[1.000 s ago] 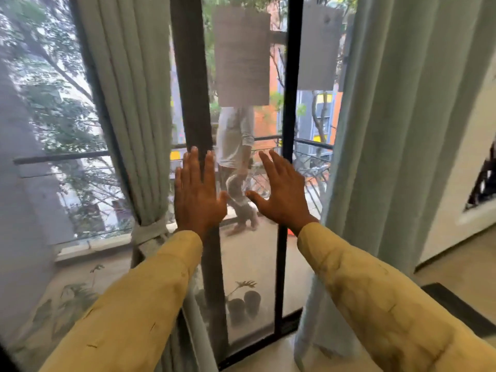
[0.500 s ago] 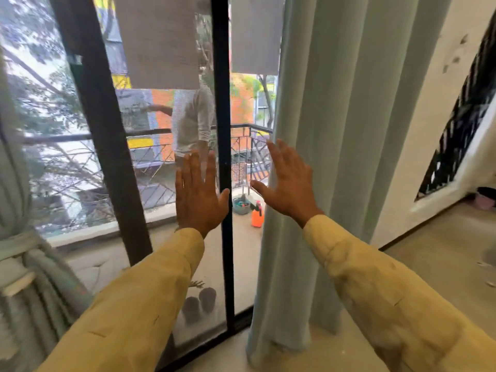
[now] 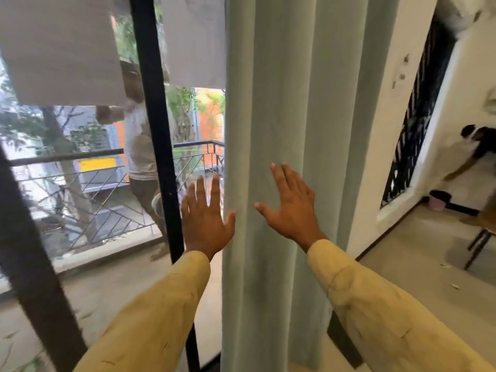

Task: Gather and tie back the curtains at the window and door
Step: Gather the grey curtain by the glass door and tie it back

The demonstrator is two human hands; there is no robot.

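A pale green curtain [image 3: 300,108] hangs loose in long folds from the top of the view to the floor, right of the glass door [image 3: 158,130] with its black frame. My left hand [image 3: 205,218] is raised with fingers straight, at the curtain's left edge in front of the glass, its thumb close to the fabric. My right hand [image 3: 291,208] is spread flat in front of the curtain's middle folds. Neither hand holds anything. Both arms wear yellow sleeves.
Beyond the glass is a balcony with a metal railing [image 3: 107,189] and a person [image 3: 139,157] standing there. A white wall [image 3: 386,130] and a black window grille [image 3: 413,124] are to the right. A stool [image 3: 480,242] stands on the floor at far right.
The view has swung right: the tied left curtain has left the frame and the loose right curtain now fills the centre. Both open hands moved right, onto that curtain.
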